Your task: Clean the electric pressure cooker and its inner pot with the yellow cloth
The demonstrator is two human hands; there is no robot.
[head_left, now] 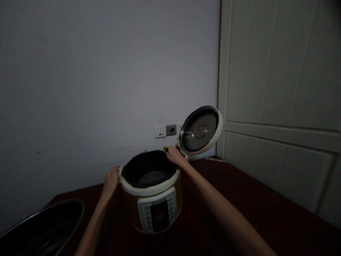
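Observation:
A gold and white electric cooker (pixel 154 199) stands on a dark red floor, with its control panel facing me. Its lid (pixel 200 129) is swung up and open on the right, showing a metal inner plate. The black inner pot (pixel 149 170) sits inside, and something pale lies at its bottom. My left hand (pixel 111 180) rests against the cooker's left rim, fingers curled on it. My right hand (pixel 174 155) is closed at the back rim near the lid hinge, and a small yellow thing (pixel 165 148) shows at its fingertips.
A large dark metal bowl (pixel 45 227) lies at the lower left. A white wall with a socket plate (pixel 166 130) stands behind the cooker. A pale panelled door (pixel 279 106) fills the right side. The room is dim.

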